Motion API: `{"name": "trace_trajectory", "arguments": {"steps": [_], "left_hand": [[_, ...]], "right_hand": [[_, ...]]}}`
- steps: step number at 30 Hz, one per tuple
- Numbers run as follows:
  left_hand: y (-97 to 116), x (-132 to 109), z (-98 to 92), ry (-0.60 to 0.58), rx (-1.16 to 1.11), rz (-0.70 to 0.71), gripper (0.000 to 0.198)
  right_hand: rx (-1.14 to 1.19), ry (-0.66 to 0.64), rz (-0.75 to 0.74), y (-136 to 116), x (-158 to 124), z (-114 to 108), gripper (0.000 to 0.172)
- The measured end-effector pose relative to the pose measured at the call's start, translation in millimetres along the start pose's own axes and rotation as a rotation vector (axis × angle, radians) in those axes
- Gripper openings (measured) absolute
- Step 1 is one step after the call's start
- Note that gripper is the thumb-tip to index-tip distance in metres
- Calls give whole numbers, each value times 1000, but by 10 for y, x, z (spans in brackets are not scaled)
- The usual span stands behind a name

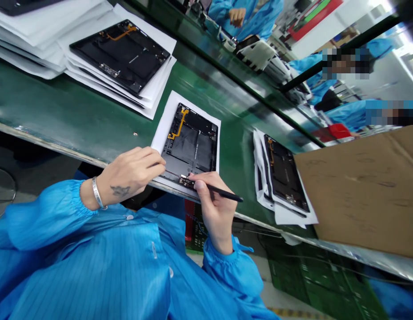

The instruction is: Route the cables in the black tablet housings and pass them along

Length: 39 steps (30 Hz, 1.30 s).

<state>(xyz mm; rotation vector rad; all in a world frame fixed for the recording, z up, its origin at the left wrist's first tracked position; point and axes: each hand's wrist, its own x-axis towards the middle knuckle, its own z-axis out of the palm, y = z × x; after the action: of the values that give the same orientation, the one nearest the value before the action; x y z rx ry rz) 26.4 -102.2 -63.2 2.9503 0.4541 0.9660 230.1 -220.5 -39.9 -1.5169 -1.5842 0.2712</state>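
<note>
A black tablet housing [189,146] with an orange flex cable [180,126] lies on a white sheet [162,123] at the front edge of the green bench. My right hand [214,200] grips a slim black pen-shaped tool [228,194] between thumb and fingers. Its working end is hidden by the fingers, over a small circuit board [185,180] at the housing's near edge. At the near left corner, my left hand [134,171] has its fingers curled and pressed together, close to the housing. What those fingertips hold, if anything, is hidden.
Left on the bench, another housing [126,53] tops a stack of white sheets [156,100]. More housings [286,173] are stacked on the right, beside a cardboard box [362,191]. A dark rail [246,89] runs behind; co-workers in blue [253,20] sit beyond it.
</note>
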Motion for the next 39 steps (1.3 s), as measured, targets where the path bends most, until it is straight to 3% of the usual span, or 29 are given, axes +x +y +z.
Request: {"name": "trace_trajectory", "arguments": {"steps": [5,11,13,20,26,29,33,39], "left_hand": [[76,78,33,26,-1,62,27],[267,230,136,26,-64,116,29],[339,288,179,34,-76,130,28],[523,360,334,9,-78,45,27],[542,303,360,17,-84,1,27],[536,309,356,-10,-65,10,28],[525,321,358,-17,-30,45,29],[531,345,339,4,69,118,28]], "right_hand": [[-17,-55,-123,-3,-17,-2,17],[151,266,78,214,-149,-204,19],[163,315,127,289,-218,-288,22],[-44,236,30,355,-367,-370,21],[-319,114,-226,437,-379,-292,36],[-472,152,-314,511,-425,-257,40],[-490,256,-283,546,-493,-235,42],[-331,255,-133,460,-459,-317,30]]}}
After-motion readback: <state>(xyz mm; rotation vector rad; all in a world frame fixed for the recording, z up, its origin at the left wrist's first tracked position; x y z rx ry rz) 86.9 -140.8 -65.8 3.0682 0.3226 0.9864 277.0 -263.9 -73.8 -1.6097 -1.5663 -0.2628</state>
